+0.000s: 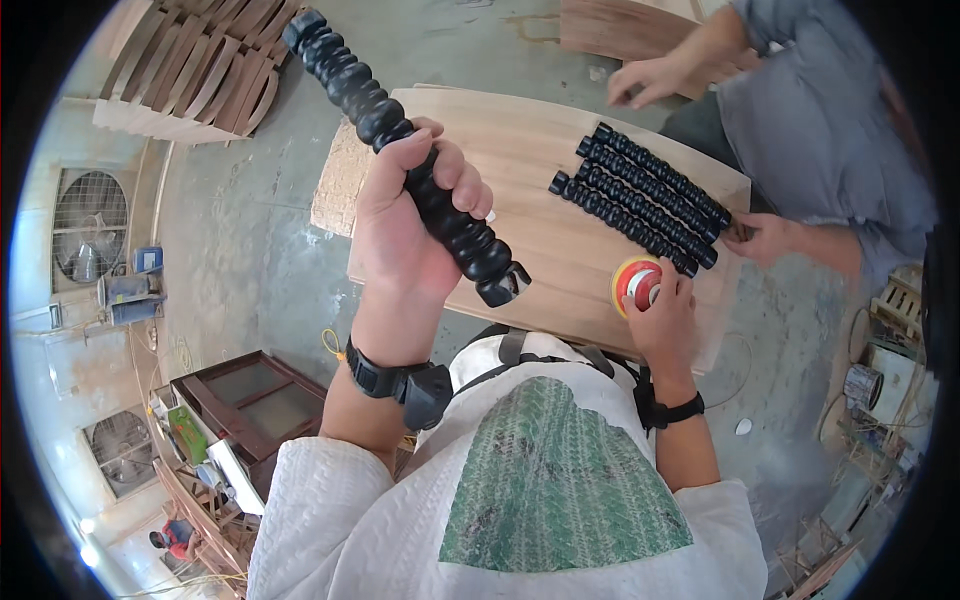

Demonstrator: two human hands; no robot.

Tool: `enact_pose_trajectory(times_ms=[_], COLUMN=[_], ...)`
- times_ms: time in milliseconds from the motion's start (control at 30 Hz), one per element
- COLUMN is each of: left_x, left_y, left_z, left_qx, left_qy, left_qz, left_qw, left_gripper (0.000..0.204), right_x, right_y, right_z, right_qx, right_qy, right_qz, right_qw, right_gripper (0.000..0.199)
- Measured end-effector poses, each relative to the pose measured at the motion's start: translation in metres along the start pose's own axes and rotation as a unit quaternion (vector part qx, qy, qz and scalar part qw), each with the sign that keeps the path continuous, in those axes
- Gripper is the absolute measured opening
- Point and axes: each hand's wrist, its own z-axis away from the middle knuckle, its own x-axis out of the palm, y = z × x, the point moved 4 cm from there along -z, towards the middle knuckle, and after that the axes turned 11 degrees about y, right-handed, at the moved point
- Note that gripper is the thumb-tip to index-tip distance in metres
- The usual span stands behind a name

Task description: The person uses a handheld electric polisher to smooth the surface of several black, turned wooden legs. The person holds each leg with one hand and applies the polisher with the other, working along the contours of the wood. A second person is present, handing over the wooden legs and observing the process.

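My left hand [405, 225] is raised, its fingers wrapped round a glossy black beaded spindle [352, 88], which tilts from upper left to lower right above the wooden panel [510, 150]. The spindle's lower end has a shiny cut face. At the panel's near right part, my right hand [664, 312] grips a red and yellow roll of tape [624, 278]. Just beyond that hand, several matching black spindles [640, 200] lie side by side, slanting across the panel.
A person in grey [830, 130] is at the right; one hand [762, 240] touches the spindles' near ends, the other [650, 82] hovers past the panel. Stacked curved wooden parts [190, 75] stand far left. A dark framed cabinet [260, 400] stands left of me.
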Motion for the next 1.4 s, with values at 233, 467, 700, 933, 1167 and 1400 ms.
enact_pose_trajectory(times_ms=[233, 467, 700, 933, 1167, 1400], left_x=[0.013, 0.026, 0.036, 0.03, 0.023, 0.032], left_y=[0.0, -0.001, 0.002, 0.009, 0.02, 0.008], left_z=[0.006, 0.014, 0.024, 0.027, 0.022, 0.023], left_qx=[0.034, 0.091, 0.125, 0.128, 0.107, 0.091], left_qy=[0.002, 0.035, 0.023, 0.03, 0.008, 0.018], left_qz=[-0.034, -0.09, -0.144, -0.16, -0.139, -0.148], left_qw=[0.999, 0.991, 0.981, 0.978, 0.984, 0.985], left_gripper=[0.019, 0.016, 0.016, 0.017, 0.016, 0.016], right_x=[-0.005, -0.114, -0.158, -0.15, -0.147, -0.154], right_y=[0.036, -0.066, -0.136, -0.141, -0.126, -0.14], right_z=[0.002, 0.0, 0.007, 0.006, 0.007, 0.01], right_qx=[-0.005, -0.158, -0.335, -0.332, -0.301, -0.326], right_qy=[0.007, -0.067, -0.086, -0.101, -0.129, -0.082], right_qz=[-0.175, -0.366, -0.334, -0.334, -0.341, -0.331], right_qw=[0.985, 0.915, 0.877, 0.876, 0.881, 0.881], right_gripper=[0.067, 0.07, 0.075, 0.073, 0.071, 0.078])
